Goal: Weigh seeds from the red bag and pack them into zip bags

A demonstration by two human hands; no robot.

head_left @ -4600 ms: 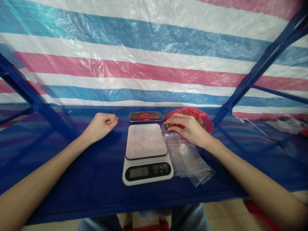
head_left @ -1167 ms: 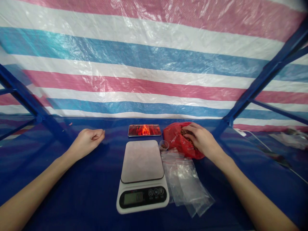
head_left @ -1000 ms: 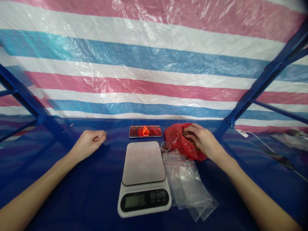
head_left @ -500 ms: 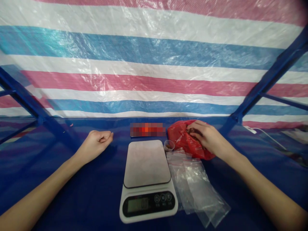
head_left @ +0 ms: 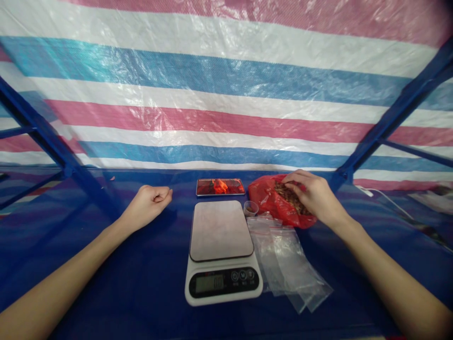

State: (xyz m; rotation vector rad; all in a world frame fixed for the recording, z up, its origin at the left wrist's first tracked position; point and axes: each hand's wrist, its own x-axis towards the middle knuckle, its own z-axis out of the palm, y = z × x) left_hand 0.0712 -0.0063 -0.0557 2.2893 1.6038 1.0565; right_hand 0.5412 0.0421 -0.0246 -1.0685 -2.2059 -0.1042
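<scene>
My left hand (head_left: 148, 205) rests on the blue table as a closed fist, with nothing showing in it. Over an open red plastic bag (head_left: 261, 191), my right hand (head_left: 316, 194) has its thumb and fingertips drawn together. Brown dried bits (head_left: 290, 196) fill the bag's mouth, just under those fingers. Whether the fingertips hold any of the bits is too small to see. A white kitchen scale (head_left: 222, 231) stands between my hands, its pan bare and its display reading about 0.0. Close to the bag is a small clear cup (head_left: 251, 209) with a little brown matter in it.
Several clear zip bags (head_left: 286, 259) lie overlapping to the right of the scale. Behind the scale sits a phone (head_left: 220, 187) with a lit red picture. Blue metal braces (head_left: 368, 137) flank the table, and a striped plastic sheet (head_left: 212, 108) hangs at the back.
My right hand has lifted a little from the bag's mouth, so more brown bits show. The left fist stays closed on the table. The camera view has shifted slightly.
</scene>
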